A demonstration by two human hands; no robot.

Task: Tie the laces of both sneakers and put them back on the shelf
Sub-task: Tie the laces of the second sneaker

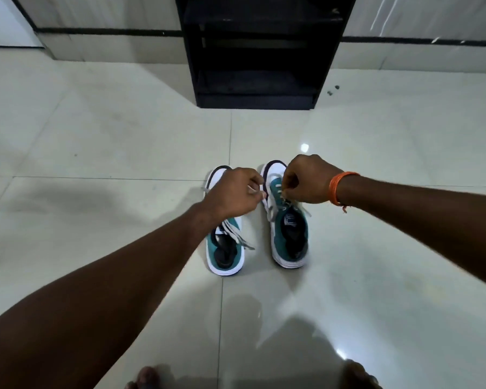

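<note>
Sneakers sit side by side on the tile floor (96,136), toes toward the black shelf (264,51), heels toward the person, which puts the laces in easy reach of both hands. Work is on the right sneaker (288,234): right hand (306,179) is pinched shut on lace at the upper eyelets, left hand (233,192) is closed on a strand pulled off to the side (looks like tension for a knot, my read). The hands are apart, one on each end. Left sneaker (225,248) has loose laces (237,234) trailing across its opening, so I judge it not yet tied. Hidden: the left hand covers the left sneaker's forefoot; the knot state under the right hand's fingers can't be made out; shelf interior is too dark to read and its top is cut off.
</note>
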